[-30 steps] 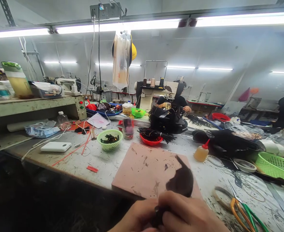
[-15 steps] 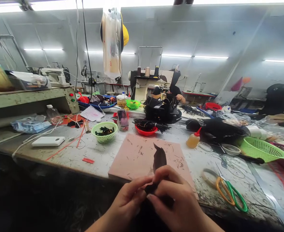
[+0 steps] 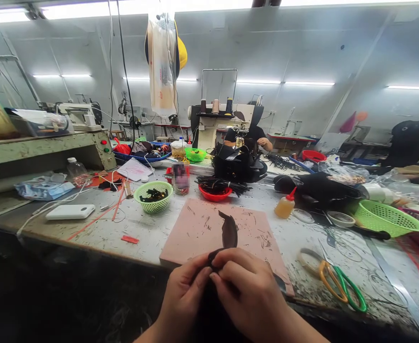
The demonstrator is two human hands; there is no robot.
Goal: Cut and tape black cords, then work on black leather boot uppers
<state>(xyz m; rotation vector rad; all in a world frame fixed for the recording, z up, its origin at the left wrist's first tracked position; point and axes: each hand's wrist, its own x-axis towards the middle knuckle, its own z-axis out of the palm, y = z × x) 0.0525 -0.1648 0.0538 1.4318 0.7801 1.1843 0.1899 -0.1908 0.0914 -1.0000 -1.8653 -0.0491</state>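
Observation:
A dark, thin strip of material [image 3: 230, 231], perhaps leather or fabric, rises curved above my fingers in front of the pink board [image 3: 191, 228]. My left hand [image 3: 189, 286] pinches a folded part of it between thumb and fingers. Close against it, my right hand [image 3: 247, 281] pinches the same strip, its thumb and forefinger nearly meeting the left ones. The lower end of the strip is hidden by my hands and the dark area below. Right of the board lie scissors [image 3: 341, 285] with orange and green handles.
Behind the board stand a red bowl [image 3: 214, 194] of black cords and a light green basket [image 3: 154, 206] of small black pieces. A glue bottle [image 3: 284, 206] stands right. A sewing machine [image 3: 209, 124] and a co-worker's hand [image 3: 265, 144] are farther back. A white power bank [image 3: 70, 212] lies left.
Both hands have shifted slightly left and drawn closer together. The upper end of the dark strip has swung left and curves more. A dark end now shows by my right wrist.

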